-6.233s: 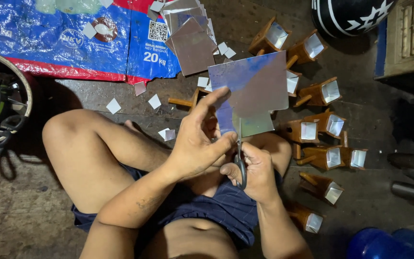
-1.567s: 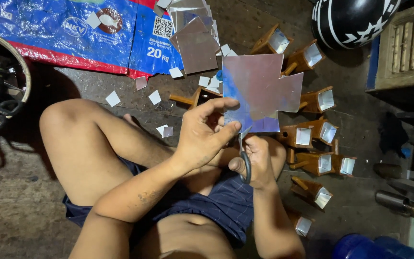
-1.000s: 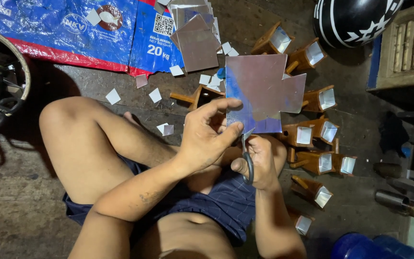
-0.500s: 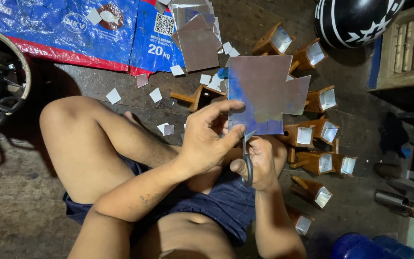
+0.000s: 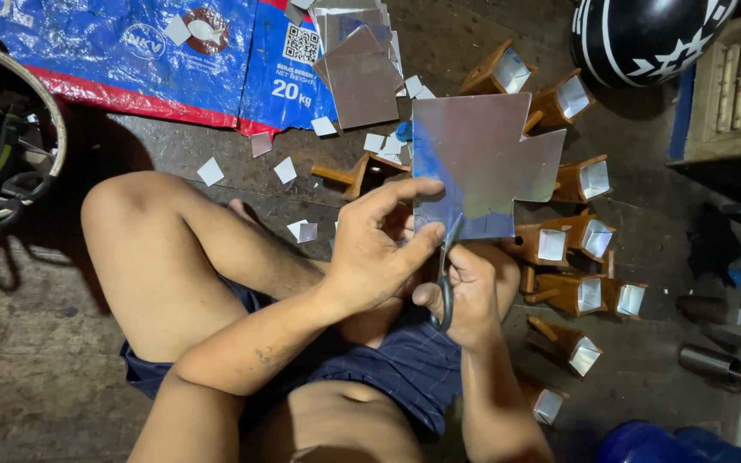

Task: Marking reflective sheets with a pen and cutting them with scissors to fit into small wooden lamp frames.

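I sit on the floor with a shiny silver sheet held up over my lap. My left hand pinches the sheet's lower left edge between thumb and fingers. My right hand grips a pair of scissors, whose blades bite into the sheet's bottom edge. A square notch is missing from the sheet's upper right corner.
Several small wooden scoops lined with silver squares lie to the right. Cut silver squares litter the floor, with larger sheets on a blue sack. A black helmet sits top right, a basket at left.
The sheet has been turned and trimmed in my hands; a corner notch now shows at its upper right. The scissors stay at the bottom edge, and my hands hardly shift.
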